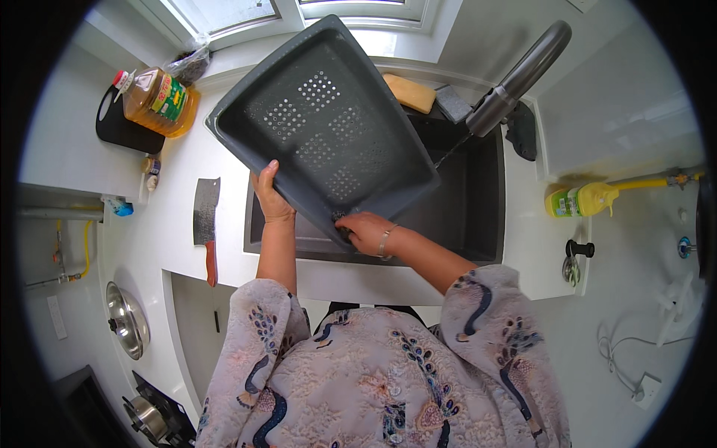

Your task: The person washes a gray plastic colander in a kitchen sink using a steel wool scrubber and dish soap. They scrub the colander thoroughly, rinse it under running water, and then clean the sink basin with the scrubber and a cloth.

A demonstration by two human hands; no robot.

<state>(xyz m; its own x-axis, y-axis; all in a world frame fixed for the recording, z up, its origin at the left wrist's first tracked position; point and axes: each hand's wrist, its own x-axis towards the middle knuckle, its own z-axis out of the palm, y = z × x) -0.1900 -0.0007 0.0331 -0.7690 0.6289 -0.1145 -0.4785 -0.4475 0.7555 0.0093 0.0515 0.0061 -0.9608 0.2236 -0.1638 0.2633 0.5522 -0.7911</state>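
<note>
Head camera view showed a dark grey perforated tray (377, 123) tilted over the left part of the sink (482, 198), its hollow side facing the wearer and one corner pointing up toward the window (228, 30). The left hand (274, 200) had hold of the tray's lower left edge: its thumb lay over the rim against the inner wall, while the other fingers were mostly hidden behind, so the grip looked closed on that edge. The right hand (368, 232) was at the tray's lowest corner, fingers bent inward and the gap between them small. Something small and dark showed at its fingertips, but whether the hand gripped it could not be told.

To the right of the tray, a thin stream of water (450, 155) ran from the grey faucet (515, 82), down near the tray's right-hand corner. Behind the sink a yellow sponge (409, 92) sat just beside a grey sponge (453, 104). On the white counter (168, 209), a cleaver (205, 220) with a reddish handle lay left of the sink; farther back stood a bottle of amber liquid (149, 108) near a black board (119, 127).
</note>
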